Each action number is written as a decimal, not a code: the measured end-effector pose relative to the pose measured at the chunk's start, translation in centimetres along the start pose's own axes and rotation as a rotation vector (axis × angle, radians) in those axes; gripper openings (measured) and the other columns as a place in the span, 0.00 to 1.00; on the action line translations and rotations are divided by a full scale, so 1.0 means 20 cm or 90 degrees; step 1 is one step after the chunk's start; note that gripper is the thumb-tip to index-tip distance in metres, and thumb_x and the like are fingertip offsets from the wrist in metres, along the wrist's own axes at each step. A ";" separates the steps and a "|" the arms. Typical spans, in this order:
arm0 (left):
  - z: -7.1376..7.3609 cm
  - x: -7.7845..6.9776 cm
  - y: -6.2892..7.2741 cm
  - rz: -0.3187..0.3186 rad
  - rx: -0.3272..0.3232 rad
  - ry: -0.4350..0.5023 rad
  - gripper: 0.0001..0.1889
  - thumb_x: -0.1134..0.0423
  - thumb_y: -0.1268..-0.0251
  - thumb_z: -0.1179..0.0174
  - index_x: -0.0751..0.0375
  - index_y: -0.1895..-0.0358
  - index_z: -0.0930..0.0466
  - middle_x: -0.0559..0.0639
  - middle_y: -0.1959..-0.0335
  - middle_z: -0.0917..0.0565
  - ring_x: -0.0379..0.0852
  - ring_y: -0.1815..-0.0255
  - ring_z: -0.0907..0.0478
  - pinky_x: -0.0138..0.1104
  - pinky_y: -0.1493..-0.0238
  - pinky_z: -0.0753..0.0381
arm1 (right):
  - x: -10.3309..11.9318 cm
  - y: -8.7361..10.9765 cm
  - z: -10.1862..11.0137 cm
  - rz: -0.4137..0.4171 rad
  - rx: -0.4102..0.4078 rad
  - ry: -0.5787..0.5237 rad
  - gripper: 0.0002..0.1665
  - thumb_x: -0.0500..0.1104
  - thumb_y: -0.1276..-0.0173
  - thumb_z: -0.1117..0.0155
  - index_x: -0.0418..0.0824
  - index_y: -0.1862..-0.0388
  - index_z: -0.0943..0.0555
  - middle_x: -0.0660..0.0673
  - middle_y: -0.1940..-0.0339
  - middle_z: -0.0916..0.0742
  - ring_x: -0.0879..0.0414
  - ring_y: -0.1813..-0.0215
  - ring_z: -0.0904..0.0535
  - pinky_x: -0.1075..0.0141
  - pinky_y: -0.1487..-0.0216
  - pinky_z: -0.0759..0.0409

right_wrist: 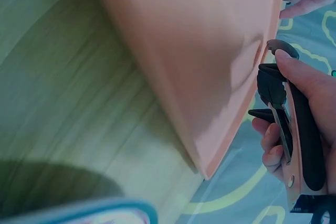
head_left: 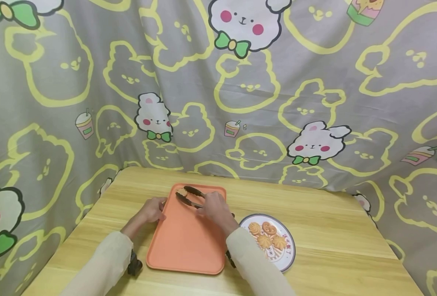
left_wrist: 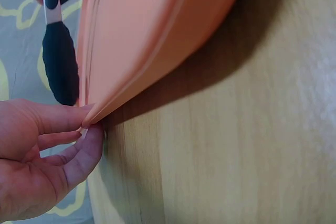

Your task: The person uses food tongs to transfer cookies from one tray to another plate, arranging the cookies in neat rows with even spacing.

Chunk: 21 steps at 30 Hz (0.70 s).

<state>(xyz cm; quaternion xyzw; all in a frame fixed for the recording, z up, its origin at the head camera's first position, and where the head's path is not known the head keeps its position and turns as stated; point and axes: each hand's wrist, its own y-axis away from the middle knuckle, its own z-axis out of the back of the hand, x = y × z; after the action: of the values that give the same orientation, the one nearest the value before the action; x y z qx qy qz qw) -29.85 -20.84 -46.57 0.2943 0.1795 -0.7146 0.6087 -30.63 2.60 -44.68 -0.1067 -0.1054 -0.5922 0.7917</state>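
Observation:
An orange tray (head_left: 189,246) lies on the wooden table. My left hand (head_left: 153,209) pinches its left rim between thumb and fingers, seen close up in the left wrist view. My right hand (head_left: 215,209) grips a pair of tongs (head_left: 194,204) with black tips and dark handles. Between the tips is a golden cookie (head_left: 182,192), over the tray's far left corner. In the right wrist view the fingers and thumb wrap round the handles (right_wrist: 307,135); the cookie is hidden there.
Right of the tray stands a white plate (head_left: 288,255) with a dark rim, partly covered by my right sleeve. On it lie several cookies (head_left: 264,241), one shaped like a pretzel (head_left: 269,227). A patterned curtain (head_left: 248,123) hangs behind the table (head_left: 326,230).

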 end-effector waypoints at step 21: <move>0.00 0.02 -0.01 0.013 0.012 0.011 0.38 0.79 0.57 0.37 0.76 0.35 0.36 0.57 0.70 0.20 0.43 0.80 0.22 0.35 0.75 0.18 | -0.36 0.31 0.26 0.034 -0.007 -0.014 0.29 0.57 0.49 0.27 0.38 0.55 0.18 0.46 0.78 0.22 0.58 0.80 0.34 0.69 0.81 0.36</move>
<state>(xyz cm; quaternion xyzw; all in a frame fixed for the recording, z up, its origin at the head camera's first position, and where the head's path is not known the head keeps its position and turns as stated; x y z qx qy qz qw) -30.10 -21.03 -46.84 0.3080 0.1752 -0.7073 0.6117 -26.83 12.36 -42.13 -0.1200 -0.1078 -0.5702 0.8055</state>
